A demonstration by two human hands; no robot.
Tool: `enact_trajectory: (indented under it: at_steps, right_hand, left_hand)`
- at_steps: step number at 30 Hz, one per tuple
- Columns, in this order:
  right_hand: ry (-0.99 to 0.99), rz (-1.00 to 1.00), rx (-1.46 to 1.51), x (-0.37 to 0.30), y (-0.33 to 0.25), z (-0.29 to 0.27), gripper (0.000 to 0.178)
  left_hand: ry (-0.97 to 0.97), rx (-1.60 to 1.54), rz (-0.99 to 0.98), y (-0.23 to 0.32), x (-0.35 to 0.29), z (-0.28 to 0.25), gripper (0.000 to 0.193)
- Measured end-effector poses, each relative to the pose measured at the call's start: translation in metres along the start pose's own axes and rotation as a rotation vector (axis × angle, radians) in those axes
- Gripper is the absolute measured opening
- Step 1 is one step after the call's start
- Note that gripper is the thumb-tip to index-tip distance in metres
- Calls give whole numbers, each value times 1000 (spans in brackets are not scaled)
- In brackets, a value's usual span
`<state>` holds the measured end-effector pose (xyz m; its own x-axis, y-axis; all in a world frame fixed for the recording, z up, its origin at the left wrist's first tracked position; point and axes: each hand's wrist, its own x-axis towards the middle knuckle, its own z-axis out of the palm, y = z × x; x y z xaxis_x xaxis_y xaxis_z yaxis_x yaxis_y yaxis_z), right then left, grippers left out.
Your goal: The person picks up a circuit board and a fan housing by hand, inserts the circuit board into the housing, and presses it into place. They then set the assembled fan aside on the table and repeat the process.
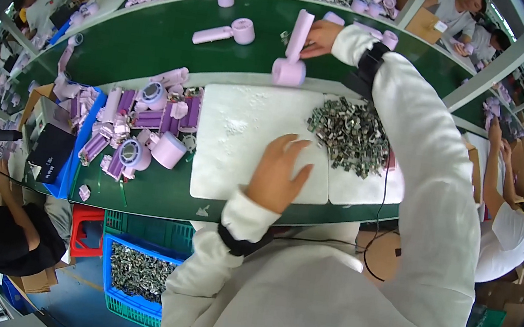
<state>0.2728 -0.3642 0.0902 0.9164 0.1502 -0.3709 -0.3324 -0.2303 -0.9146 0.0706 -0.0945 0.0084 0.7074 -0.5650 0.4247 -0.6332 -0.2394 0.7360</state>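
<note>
My right hand (321, 38) reaches to the far side of the green bench. Its fingers are closed at the handle of a pink handheld fan (288, 72), whose round head points toward me. My left hand (277, 177) hovers over or rests on a white foam pad (221, 171), fingers spread and holding nothing. To its right, a heap of small metallic parts (352, 135) lies on the pad. Another pink fan (243, 31) lies on the green surface left of my right hand.
Pink and purple fan parts (168, 150) crowd the left of the pad, beside a blue bin (85, 140). Below the bench, a blue crate (106, 262) holds small metallic parts. A dark cable (380, 212) hangs at the right. Other people work around the bench.
</note>
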Motion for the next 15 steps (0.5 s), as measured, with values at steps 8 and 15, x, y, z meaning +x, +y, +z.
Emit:
enact_trajectory:
  at_steps: [8,15]
  right_hand:
    - [613,-277,-753,85,7,-62,32]
    - [772,203,-938,84,42,-87,36]
  left_hand:
    - [-25,160,99,-23,41,45,39]
    - [-117,61,-56,-17,36,28,26]
